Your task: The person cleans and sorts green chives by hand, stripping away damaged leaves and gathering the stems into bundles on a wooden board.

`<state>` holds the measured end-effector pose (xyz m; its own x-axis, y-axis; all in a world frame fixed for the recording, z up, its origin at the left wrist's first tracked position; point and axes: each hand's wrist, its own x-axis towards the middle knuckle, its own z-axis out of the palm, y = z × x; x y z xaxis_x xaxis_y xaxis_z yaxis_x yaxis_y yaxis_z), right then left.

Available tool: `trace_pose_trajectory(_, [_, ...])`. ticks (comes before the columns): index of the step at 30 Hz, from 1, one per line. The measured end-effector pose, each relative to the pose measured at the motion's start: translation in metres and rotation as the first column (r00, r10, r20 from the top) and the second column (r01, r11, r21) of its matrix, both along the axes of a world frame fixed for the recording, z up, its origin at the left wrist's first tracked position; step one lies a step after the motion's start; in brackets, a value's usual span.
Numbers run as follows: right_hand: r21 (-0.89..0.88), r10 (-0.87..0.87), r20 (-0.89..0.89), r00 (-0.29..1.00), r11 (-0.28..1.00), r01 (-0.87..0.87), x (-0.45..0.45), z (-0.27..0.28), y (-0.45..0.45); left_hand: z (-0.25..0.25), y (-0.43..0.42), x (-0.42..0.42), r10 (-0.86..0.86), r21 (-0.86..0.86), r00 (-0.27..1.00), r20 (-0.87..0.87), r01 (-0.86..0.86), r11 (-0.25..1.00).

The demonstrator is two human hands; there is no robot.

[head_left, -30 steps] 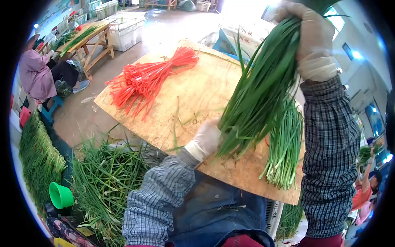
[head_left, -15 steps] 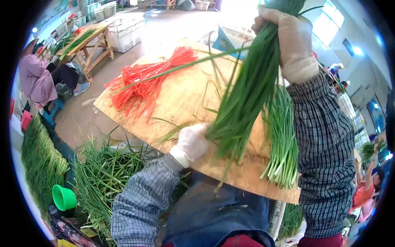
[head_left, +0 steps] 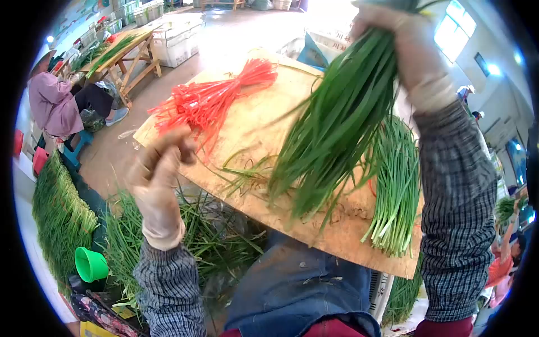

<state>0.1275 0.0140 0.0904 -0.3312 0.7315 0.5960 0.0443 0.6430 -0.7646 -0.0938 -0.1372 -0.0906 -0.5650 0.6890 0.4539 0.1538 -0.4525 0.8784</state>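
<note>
And up at the top of the view, the right hand (head_left: 407,50), gloved, has its fingers clamped around a bunch of green leaves (head_left: 342,112)! The upper end of that bunch runs out of frame, and the fist is blurred, so the individual fingers won't separate. The leaves hang down over the wooden table (head_left: 266,121), tips smeared; whether they brush the wood, I can't tell.

Over on the other side, the left hand (head_left: 159,194), also gloved, is up by the table's left edge, well apart from the bunch. Its fingers are bent and badly blurred: together or apart, can't call it, nor whether anything is pinched there. They cover the lower left part of the red strips (head_left: 216,98), gathered in a sheaf on the table; touching them or just in front, no telling.

Just beside the hanging leaves lies a second bundle (head_left: 396,194), pale ends toward the near edge, its upper part half hidden behind the held leaves. Loose leaves (head_left: 250,163) straggle across the middle, ends lost behind the bunch.

Below the table, a heap of greens (head_left: 219,238) is partly covered by the left forearm, and a crate (head_left: 382,295) peeks out under the near corner, mostly hidden. Far right, a person in red (head_left: 499,271) is cut by the lens's dark rim.
</note>
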Motion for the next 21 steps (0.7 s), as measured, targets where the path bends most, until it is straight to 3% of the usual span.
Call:
trace_pose_trajectory(2, [-0.048,0.062,-0.052,0.997,0.997,-0.064,-0.015,-0.011,-0.011,0.037,0.017,0.000,0.024,0.180,0.999,-0.028,-0.019,0.984])
trace_pose_trajectory(3, [-0.023,0.022,-0.034,0.999,0.999,-0.022,-0.016,-0.010,-0.011,0.050,0.031,-0.001,-0.086,0.254,0.994,-0.061,0.098,0.962])
trace_pose_trajectory(4, [-0.154,0.041,-0.040,0.998,0.987,-0.047,-0.018,-0.002,-0.017,0.063,0.045,-0.003,-0.200,0.317,0.975,-0.098,0.221,0.922])
trace_pose_trajectory(5, [-0.166,0.063,-0.096,0.993,0.983,-0.079,-0.019,0.002,-0.024,0.075,0.061,-0.006,-0.387,0.361,0.911,-0.139,0.411,0.837])
trace_pose_trajectory(7, [-0.161,0.073,-0.191,0.979,0.981,-0.105,-0.027,0.008,-0.043,0.076,0.111,0.004,-0.623,0.479,0.694,-0.360,0.711,0.515])
trace_pose_trajectory(9, [-0.138,0.048,-0.263,0.964,0.987,-0.086,-0.038,0.015,-0.064,0.091,0.131,0.031,-0.929,0.267,0.368,-0.033,0.899,0.347])
trace_pose_trajectory(10, [-0.242,0.015,-0.328,0.945,0.965,-0.099,-0.039,0.021,-0.068,0.092,0.133,0.043,-0.948,0.195,0.294,0.123,0.929,0.313])
trace_pose_trajectory(11, [-0.345,-0.028,-0.389,0.921,0.931,-0.117,-0.039,0.024,-0.069,0.082,0.125,0.051,-0.933,0.141,0.275,0.233,0.940,0.312])
trace_pose_trajectory(12, [-0.086,0.096,-0.240,0.966,0.989,-0.119,-0.032,0.023,-0.062,0.073,0.110,0.055,-0.907,0.106,0.295,0.302,0.935,0.339])
trace_pose_trajectory(14, [0.005,0.011,-0.046,0.999,1.000,-0.011,-0.015,0.012,-0.020,0.043,0.069,0.054,-0.825,0.041,0.372,0.425,0.903,0.428])
trace_pose_trajectory(16, [-0.141,0.046,-0.124,0.991,0.988,-0.064,-0.008,-0.022,0.002,0.005,0.020,0.043,-0.685,-0.024,0.452,0.571,0.844,0.536])
trace_pose_trajectory(17, [-0.311,0.094,-0.307,0.947,0.931,-0.193,-0.008,-0.043,0.008,-0.016,-0.006,0.038,-0.588,-0.057,0.483,0.649,0.802,0.595])
trace_pose_trajectory(19, [-0.524,-0.208,-0.297,0.932,0.851,0.023,-0.011,-0.082,0.009,-0.057,-0.055,0.031,-0.384,-0.110,0.501,0.775,0.707,0.699])
trace_pose_trajectory(20, [-0.584,-0.274,-0.432,0.859,0.811,-0.035,-0.008,-0.110,0.027,-0.077,-0.075,0.028,-0.295,-0.129,0.492,0.819,0.659,0.741])
trace_pose_trajectory(21, [-0.638,-0.355,-0.342,0.870,0.768,0.063,-0.004,-0.129,0.028,-0.096,-0.090,0.026,-0.222,-0.141,0.475,0.851,0.616,0.775])
